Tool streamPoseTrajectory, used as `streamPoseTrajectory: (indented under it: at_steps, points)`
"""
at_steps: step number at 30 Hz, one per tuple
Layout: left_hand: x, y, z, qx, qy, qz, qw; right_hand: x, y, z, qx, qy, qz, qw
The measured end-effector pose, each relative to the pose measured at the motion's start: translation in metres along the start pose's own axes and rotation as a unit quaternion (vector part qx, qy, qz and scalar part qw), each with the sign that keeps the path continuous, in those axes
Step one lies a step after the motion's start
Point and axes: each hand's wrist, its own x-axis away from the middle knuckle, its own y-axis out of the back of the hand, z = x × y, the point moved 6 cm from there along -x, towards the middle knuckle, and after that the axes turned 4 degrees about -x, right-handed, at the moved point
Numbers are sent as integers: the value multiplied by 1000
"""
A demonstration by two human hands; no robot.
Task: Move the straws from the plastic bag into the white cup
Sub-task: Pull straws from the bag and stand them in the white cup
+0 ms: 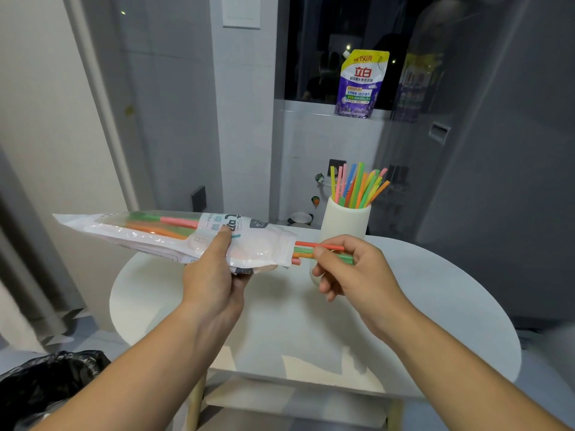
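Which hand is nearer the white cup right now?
Right. The right hand pinches the straws just in front of the white cup. The left hand grips the plastic bag farther off to the cup's left.

Glossy, crinkled clear-and-white plastic bag (140, 236); smooth coloured plastic straws (320, 246) at its mouth; matt, finely ribbed white cup (345, 223) behind it; smooth matt round white tabletop (435, 290) beneath it.
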Motion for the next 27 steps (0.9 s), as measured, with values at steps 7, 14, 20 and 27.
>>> streamPoseTrajectory:
  at_steps: [7,14,20,27]
  points:
    - [1,-4,8,-12,7,5,1000,1,-7,-4,9,-2,7,1000]
    - [-4,4,-6,7,2,-7,1000,-6,22,-1,-79,-24,-14,997]
    - [-4,2,-6,24,4,-9,1000,-1,5,-15,-251,-83,-6,964]
    - [2,-1,-1,18,7,-1,1000,7,-32,-23,-258,-108,10,960]
